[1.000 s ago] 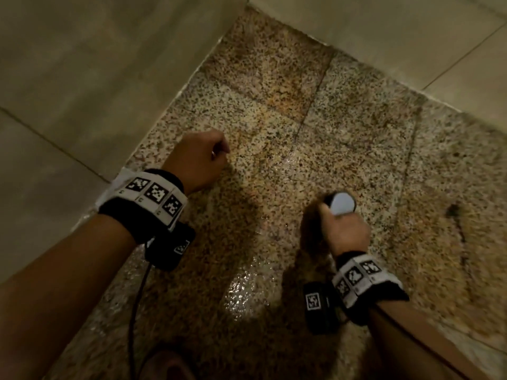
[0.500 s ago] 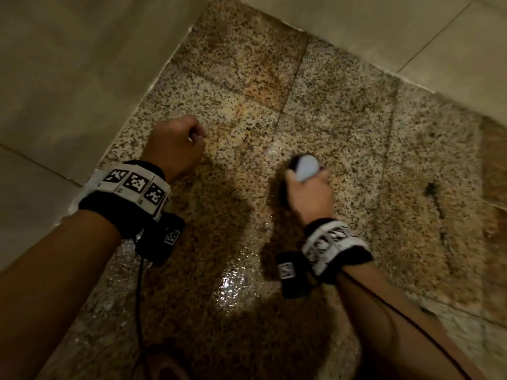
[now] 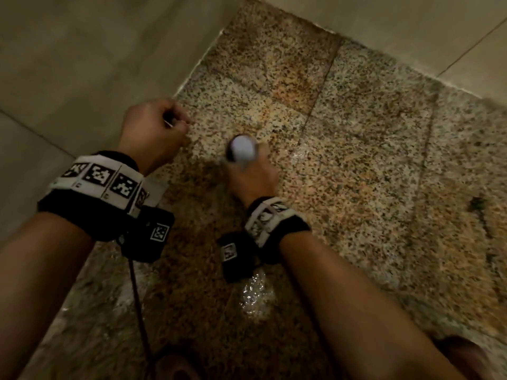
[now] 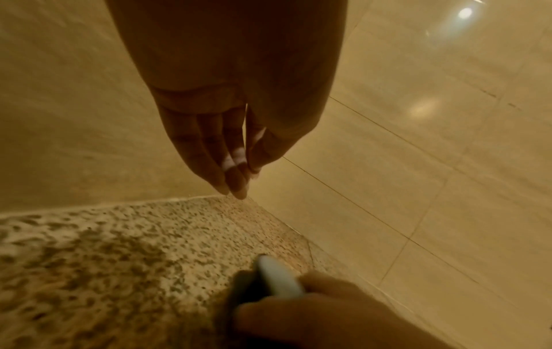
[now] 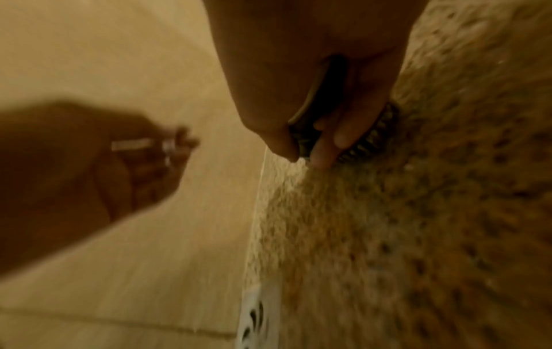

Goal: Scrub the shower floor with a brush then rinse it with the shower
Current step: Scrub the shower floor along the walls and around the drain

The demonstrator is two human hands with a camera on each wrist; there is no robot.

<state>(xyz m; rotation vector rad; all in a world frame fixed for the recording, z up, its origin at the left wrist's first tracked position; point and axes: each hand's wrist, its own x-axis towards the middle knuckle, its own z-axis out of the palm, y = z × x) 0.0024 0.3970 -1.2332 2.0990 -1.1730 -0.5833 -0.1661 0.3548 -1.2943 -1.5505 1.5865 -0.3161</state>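
While the right hand (image 3: 251, 178) grips the brush (image 3: 242, 149) near the middle of the head view, the bristles press down on the speckled floor (image 3: 370, 160), just right of a grout line. Its white, rounded top faces up at the camera and is smeared by motion blur. From the right wrist camera the fingers (image 5: 343, 132) curl round the dark body of the brush (image 5: 331, 94), with rows of bristles showing at the floor (image 5: 433, 212) beside the fingertips.

Left of it in the head view, the left hand (image 3: 153, 130) hangs above the floor near the wall (image 3: 82, 64), apart from the brush. Its fingers are curled in, and something thin and pale shows between them; the right wrist view shows the same hand (image 5: 119, 160) blurred, with a pale strip and a glint at the fingers, but what it is cannot be told. In the left wrist view the fingers (image 4: 215, 151) point down, close together, toward the corner where floor (image 4: 104, 259) meets wall (image 4: 418, 165), with the brush (image 4: 278, 276) and right hand (image 4: 313, 314) at the lower edge.

Wet patches (image 3: 252, 294) glisten on the floor at lower centre of the head view. A white perforated drain cover (image 5: 254, 316) sits at the bottom of the right wrist view, along the wall (image 5: 149, 236) edge. Both wrists wear black bands (image 3: 101, 185) with printed markers.
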